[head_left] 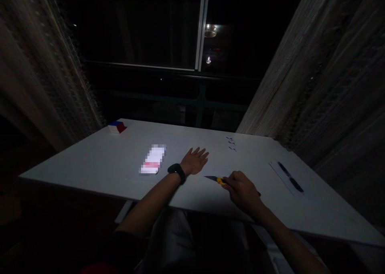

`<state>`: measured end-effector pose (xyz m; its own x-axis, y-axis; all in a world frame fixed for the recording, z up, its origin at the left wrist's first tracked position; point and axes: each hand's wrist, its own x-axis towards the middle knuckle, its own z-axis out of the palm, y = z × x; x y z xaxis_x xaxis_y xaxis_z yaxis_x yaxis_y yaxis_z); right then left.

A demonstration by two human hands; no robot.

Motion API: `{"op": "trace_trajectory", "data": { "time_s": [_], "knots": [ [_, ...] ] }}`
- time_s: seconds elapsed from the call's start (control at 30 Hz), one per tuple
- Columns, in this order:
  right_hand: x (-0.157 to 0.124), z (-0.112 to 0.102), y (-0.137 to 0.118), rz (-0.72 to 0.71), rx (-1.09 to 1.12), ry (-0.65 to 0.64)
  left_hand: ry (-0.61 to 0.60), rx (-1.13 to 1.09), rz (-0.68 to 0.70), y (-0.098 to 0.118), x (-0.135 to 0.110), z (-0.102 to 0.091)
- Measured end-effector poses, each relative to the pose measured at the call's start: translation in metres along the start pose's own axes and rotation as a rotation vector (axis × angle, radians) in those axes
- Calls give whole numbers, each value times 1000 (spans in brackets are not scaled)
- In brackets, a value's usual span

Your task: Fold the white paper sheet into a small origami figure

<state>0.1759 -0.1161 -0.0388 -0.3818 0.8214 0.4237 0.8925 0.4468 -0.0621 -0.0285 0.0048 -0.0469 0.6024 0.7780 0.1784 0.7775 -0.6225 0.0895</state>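
My left hand (pixel 195 161) rests flat on the white table (pixel 99 173), fingers stretched out and apart, with nothing in it. A dark watch (pixel 177 170) is on that wrist. My right hand (pixel 245 191) is closed around the handle of a yellow and black utility knife (pixel 221 181). Its blade is out and points left, a little below and to the right of my left hand. Pale paper seems to lie under the left hand, though its edges are hard to make out. Left of the watch lies a lit phone (pixel 153 160), its screen blurred out.
A puzzle cube (pixel 116 127) sits at the back left corner. Several small dark shapes (pixel 231 143) lie toward the back right. On the right, a black pen (pixel 290 177) rests on white paper (pixel 281 178). Curtains (pixel 279 57) flank a dark window behind the table.
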Motion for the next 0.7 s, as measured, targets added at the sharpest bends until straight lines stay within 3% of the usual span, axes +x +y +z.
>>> {"op": "trace_trajectory", "data": {
  "time_s": [0.7],
  "knots": [
    [7,16,-18,-46,2,21,-46,-14,-7,-2,1,3]
  ]
}}
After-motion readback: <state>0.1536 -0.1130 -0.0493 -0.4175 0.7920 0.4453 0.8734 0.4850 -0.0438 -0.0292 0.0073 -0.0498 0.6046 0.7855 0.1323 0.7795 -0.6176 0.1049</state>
